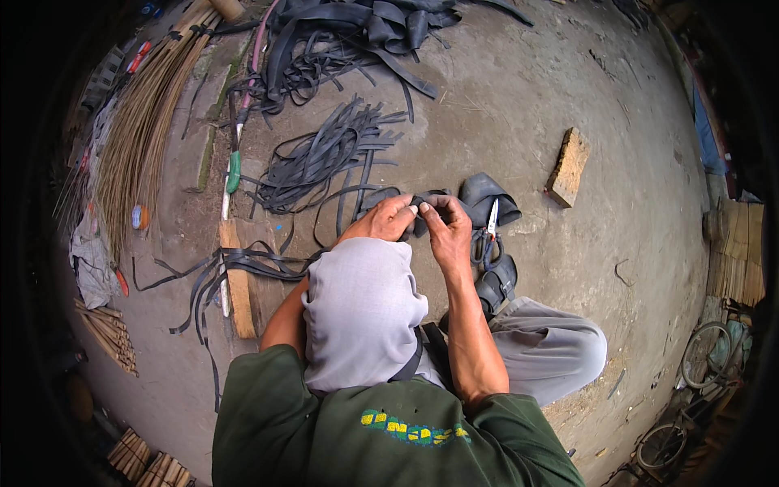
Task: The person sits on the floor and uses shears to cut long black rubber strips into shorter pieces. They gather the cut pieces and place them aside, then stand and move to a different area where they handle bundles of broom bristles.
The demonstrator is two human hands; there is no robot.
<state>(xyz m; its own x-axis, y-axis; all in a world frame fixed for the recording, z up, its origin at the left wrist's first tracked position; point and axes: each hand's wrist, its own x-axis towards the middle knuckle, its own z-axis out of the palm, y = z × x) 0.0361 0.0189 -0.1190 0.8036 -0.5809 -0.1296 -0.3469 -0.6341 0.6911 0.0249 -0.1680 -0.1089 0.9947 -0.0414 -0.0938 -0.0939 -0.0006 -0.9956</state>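
rubber strip (419,213) pinched between fingers of left hand (388,219) and right hand (445,227).

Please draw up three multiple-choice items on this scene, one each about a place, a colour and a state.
1. Where do the scissors lie?
A. on the ground right of the hands
B. on the wooden block
C. on the raised knee

2. What colour is the pile of cut strips?
A. red
B. black
C. white

3. What are the hands doing?
A. resting empty
B. both in a grip on a black rubber piece
C. holding the scissors

Answers: 1 A, they lie beside the right hand; 2 B, dark throughout; 3 B, the left hand and the right meet on the rubber piece.
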